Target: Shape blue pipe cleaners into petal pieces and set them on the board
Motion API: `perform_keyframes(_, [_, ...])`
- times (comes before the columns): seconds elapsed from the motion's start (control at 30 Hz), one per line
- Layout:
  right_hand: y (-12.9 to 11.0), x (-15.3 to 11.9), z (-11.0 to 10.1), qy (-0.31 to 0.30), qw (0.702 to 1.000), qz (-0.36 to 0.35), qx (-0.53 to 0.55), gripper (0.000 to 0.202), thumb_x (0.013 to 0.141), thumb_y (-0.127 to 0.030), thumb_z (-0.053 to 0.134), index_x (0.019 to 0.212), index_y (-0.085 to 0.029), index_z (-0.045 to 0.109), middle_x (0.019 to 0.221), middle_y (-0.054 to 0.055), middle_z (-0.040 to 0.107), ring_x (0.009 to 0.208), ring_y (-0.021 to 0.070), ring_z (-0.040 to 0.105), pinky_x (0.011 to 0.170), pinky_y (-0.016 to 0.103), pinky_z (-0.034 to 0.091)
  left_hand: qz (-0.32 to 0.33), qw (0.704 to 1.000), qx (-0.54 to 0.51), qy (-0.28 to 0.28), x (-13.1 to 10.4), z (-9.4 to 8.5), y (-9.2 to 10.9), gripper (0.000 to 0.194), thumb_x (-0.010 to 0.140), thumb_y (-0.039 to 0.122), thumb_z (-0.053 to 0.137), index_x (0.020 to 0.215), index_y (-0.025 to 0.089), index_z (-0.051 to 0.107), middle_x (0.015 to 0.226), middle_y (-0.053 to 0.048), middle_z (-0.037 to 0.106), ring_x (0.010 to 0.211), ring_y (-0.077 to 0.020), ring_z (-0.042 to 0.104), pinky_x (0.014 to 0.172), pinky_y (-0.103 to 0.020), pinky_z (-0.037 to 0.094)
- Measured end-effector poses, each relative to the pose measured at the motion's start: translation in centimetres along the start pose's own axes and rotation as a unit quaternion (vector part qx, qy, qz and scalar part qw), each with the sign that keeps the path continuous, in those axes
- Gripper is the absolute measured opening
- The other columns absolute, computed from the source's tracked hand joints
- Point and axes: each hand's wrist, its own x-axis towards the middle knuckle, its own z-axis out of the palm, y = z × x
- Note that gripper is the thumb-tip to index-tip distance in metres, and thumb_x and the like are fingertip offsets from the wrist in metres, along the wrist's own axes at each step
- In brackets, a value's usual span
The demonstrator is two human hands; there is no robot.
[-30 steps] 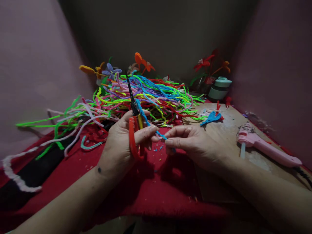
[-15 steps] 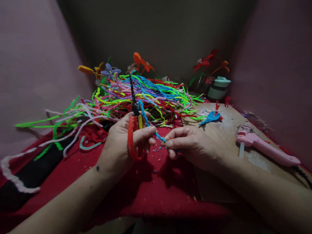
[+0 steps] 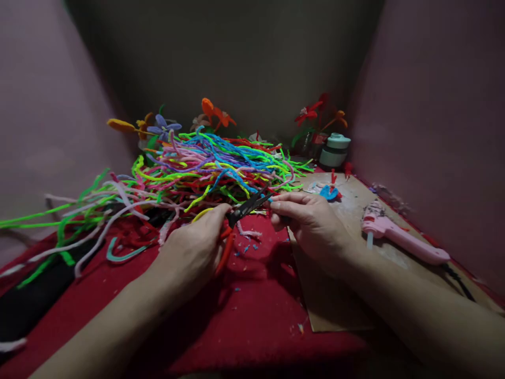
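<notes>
In my left hand is a pair of scissors with red and yellow handles. Its dark blades point right, a little apart, with their tips at the fingers of my right hand. My right hand pinches a blue pipe cleaner, of which only a short bit shows by the blades; the rest is hidden behind the fingers. Just beyond both hands lies a big heap of coloured pipe cleaners. Small blue clippings dot the red cloth beneath.
On the right, a pink glue gun rests on a brown board, near a blue looped piece. A mint-lidded jar and pipe-cleaner flowers stand at the back. A black item lies at left.
The scissors have swung from upright in my left hand to pointing right, their blades now at the blue pipe cleaner. My left fingers have let go of it. The whole view has shifted slightly.
</notes>
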Motion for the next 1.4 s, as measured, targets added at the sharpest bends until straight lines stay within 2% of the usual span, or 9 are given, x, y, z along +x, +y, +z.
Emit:
perform_keyframes(0.2, [0.0,0.1,-0.1,0.011,1.0,-0.006,-0.008,0.004,0.066,-0.017,0.065,0.068,-0.013,0.064,0.053,0.0,0.06,0.048,0.0083,0.05,0.051,0.022,0.038,0.023,0.996,0.077,-0.024,-0.1,0.3,-0.1,0.039,0.086,0.021,0.029,0.119,0.008,0.045,0.1,-0.015,0.064,0.091,-0.0244,0.063,0.074,-0.033,0.051])
perform_keyframes(0.4, [0.0,0.0,0.1,0.002,1.0,-0.006,-0.007,0.002,0.066,-0.015,0.063,0.066,-0.014,0.065,0.053,-0.001,0.06,0.048,0.0076,0.05,0.052,0.022,0.039,0.056,0.986,0.155,0.015,-0.4,0.9,-1.1,0.039,0.083,0.012,0.036,0.12,0.007,0.046,0.098,-0.015,0.065,0.088,-0.0234,0.064,0.073,-0.033,0.051])
perform_keyframes(0.57, [0.3,0.2,0.0,-0.005,1.0,-0.014,-0.002,0.005,0.067,-0.016,0.063,0.07,-0.013,0.065,0.052,-0.001,0.061,0.048,0.0077,0.05,0.052,0.022,0.038,0.072,0.973,0.214,0.043,-0.5,0.8,-1.0,0.04,0.082,0.012,0.039,0.12,0.004,0.046,0.098,-0.015,0.065,0.083,-0.0228,0.064,0.065,-0.03,0.052])
perform_keyframes(0.87, [0.1,0.1,-0.1,-0.028,1.0,-0.008,-0.011,0.006,0.069,-0.018,0.06,0.07,-0.014,0.065,0.053,-0.001,0.059,0.05,0.0081,0.049,0.054,0.024,0.038,0.099,0.968,0.223,0.056,-0.6,0.7,-0.8,0.04,0.079,0.008,0.036,0.117,0.002,0.047,0.095,-0.017,0.065,0.076,-0.022,0.065,0.055,-0.029,0.052])
perform_keyframes(1.07, [0.1,0.0,-0.1,-0.029,0.999,-0.009,-0.011,0.005,0.07,-0.015,0.059,0.068,-0.014,0.064,0.051,-0.001,0.059,0.049,0.0075,0.048,0.053,0.023,0.038,0.094,0.972,0.213,0.025,-0.6,0.5,-0.8,0.043,0.077,0.008,0.038,0.119,0.003,0.046,0.091,-0.015,0.065,0.073,-0.0209,0.064,0.055,-0.028,0.052])
perform_keyframes(1.4, [0.2,0.1,-0.1,-0.03,1.0,-0.009,0.003,0.006,0.07,-0.013,0.06,0.065,-0.013,0.063,0.051,-0.002,0.058,0.048,0.0067,0.049,0.051,0.021,0.037,0.074,0.971,0.228,0.011,-0.8,0.3,-0.6,0.043,0.079,0.005,0.033,0.119,0.004,0.047,0.091,-0.015,0.065,0.069,-0.0228,0.065,0.05,-0.03,0.051])
